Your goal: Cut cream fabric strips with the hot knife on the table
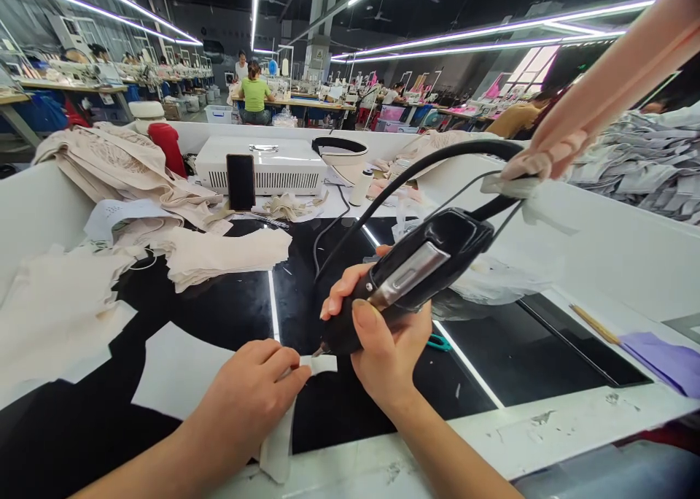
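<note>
Two forearms reached in from the bottom edge of the head view. The left hand [257,389] pressed one narrow white fabric strip [278,441] flat under bent fingers, not closed round it. The right hand [386,349] was clenched around one black tapered tool [421,265] with a metal plate, its tip on the strip. Both rested on a glossy black table [547,353] with a white rim, in a long factory hall lit by ceiling strips. Soft beige cloth pieces [219,254] lay stacked at left, with one boxy white machine [273,165] beyond.

**Around the handheld tool**

Handheld tool [415,273] gripped in right hand [383,353]. Under its tip, fabric strip [281,419], pinched by left hand [251,393]. Left of it, fabric stacks [219,254]. Behind it, machine box [262,165], with phone [241,182] leaning against it.
</note>
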{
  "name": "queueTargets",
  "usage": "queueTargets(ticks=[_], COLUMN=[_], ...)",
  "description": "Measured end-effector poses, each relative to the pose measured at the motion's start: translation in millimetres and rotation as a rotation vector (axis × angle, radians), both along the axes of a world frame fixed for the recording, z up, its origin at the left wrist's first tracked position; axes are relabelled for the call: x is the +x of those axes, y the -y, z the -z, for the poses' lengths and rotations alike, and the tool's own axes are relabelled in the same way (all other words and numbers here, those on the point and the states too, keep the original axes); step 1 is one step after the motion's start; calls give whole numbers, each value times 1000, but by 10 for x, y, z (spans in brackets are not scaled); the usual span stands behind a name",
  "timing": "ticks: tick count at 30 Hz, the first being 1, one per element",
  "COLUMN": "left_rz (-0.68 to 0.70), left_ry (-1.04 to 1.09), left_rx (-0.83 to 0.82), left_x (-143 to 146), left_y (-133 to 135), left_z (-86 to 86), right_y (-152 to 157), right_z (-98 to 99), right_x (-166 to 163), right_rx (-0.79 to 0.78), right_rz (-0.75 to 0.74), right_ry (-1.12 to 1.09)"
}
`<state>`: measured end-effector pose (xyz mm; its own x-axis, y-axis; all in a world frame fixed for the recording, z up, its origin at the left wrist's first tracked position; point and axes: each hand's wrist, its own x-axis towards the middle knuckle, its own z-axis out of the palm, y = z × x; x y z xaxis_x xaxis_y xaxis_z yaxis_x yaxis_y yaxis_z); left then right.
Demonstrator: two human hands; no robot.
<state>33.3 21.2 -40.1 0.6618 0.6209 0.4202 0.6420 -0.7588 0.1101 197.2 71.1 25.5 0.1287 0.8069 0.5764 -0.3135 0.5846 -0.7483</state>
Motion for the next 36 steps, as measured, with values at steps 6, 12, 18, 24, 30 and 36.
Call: queueTargets(ticks=[6,12,18,24,30,36], left_rz=[-7,-9,-12,-13,-4,-12], left_ry=[-6,3,-7,3,7,1], left_rx=[-27,-16,-13,11,37,50], left_x=[-7,-8,-10,-16,-19,-17], left_y=[9,19,18,18,1,-5], left_z=[6,-7,-8,10,12,25], right_y=[-5,-19,-14,-26,78,119], right_z=[-13,-68,-23,-24,-58,35], right_x=[-14,91,135,122,119,63], right_rx=[5,26,24,54,23,39], right_rz=[-1,52,61,28,-30,-114], right_ry=[25,-22,5,-4,-66,-64])
